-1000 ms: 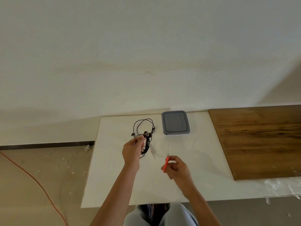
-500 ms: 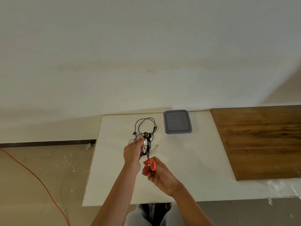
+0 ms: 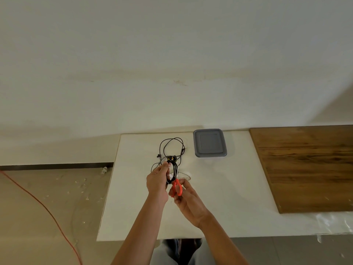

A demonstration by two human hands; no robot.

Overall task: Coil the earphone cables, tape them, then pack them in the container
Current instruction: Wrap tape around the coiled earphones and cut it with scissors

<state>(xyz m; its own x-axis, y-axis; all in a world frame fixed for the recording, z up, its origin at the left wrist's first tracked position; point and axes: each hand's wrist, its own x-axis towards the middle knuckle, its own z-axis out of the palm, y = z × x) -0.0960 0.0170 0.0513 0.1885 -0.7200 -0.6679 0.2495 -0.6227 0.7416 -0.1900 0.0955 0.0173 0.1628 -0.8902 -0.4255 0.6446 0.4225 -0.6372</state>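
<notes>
My left hand grips a coiled black earphone cable above the white table. My right hand holds small scissors with red handles, their blades pointing up beside the coil. A clear roll of tape lies on the table just behind the scissors. A second black earphone cable lies loose on the table behind the coil. The grey container, lid on, stands at the table's far edge, to the right of the loose cable.
A dark wooden board covers the table's right side. An orange cord runs across the floor at left, with small clear scraps scattered near the table's left edge. Crumpled clear plastic lies at the front right.
My right hand has brought the scissors leftward from the open table to the coil held in my left hand. The blades now stand beside the coil.
</notes>
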